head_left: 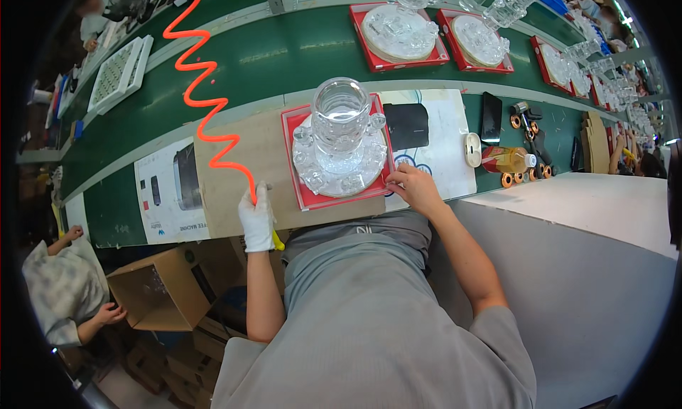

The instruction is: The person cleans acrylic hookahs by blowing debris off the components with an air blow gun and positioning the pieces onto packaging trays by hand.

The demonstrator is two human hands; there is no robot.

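While both hands are near the shallow red square tray (307, 197), in the head view the bare right hand (415, 189) is the nearer, its grip narrow at the tray's right edge, thumb close to forefinger; whether it pinches the rim I cannot tell. Ahead and left of that grip, in the tray, the clear glass vessel with a round base (341, 121) has its long cylindrical neck upright. Left of the tray, apart from it, the white-gloved left hand (256, 218) closes around the orange coiled hose (220, 138)'s end
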